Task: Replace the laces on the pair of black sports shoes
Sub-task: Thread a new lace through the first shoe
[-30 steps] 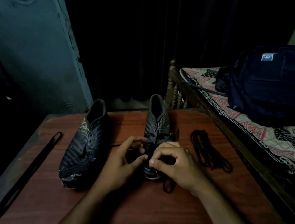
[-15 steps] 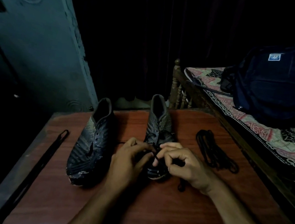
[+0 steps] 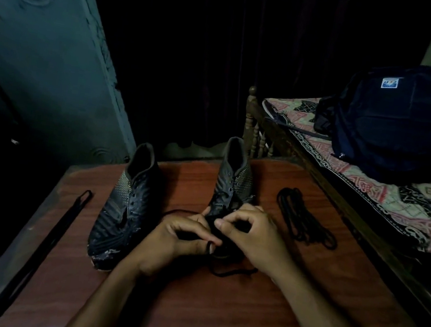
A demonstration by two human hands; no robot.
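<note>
Two black shoes are seen on the reddish tabletop [image 3: 215, 315], toes toward the lower edge of the frame. The left shoe [image 3: 122, 205] stands left of centre with its eyelets bare. The right shoe [image 3: 231, 182] stands at centre, its toe hidden behind the hands.

The left hand [image 3: 178, 244] is held at the toe of the right shoe, just below centre; its fingers are curled and a black lace [image 3: 232, 270] is pinched at its fingertips. The right hand [image 3: 248, 237] is set just beside it, touching it; its grip is also curled, thumb and forefinger pressed together over the dark lace at the shoe's front. How much lace lies inside that grip cannot be told in the dim light. A loose end of the lace is trailed across the tabletop below the hands, and another strand is seen running out to the left of the left hand.

A bundle of laces [image 3: 303, 220] is laid on the tabletop right of centre, apart from the shoes. A long dark strap [image 3: 61, 227] is stretched along the left edge of the tabletop.

At the right of the frame a bed [image 3: 371, 190] with a patterned sheet is seen, and a dark backpack [image 3: 397, 125] is set on it. A teal door [image 3: 43, 61] fills the upper left.
</note>
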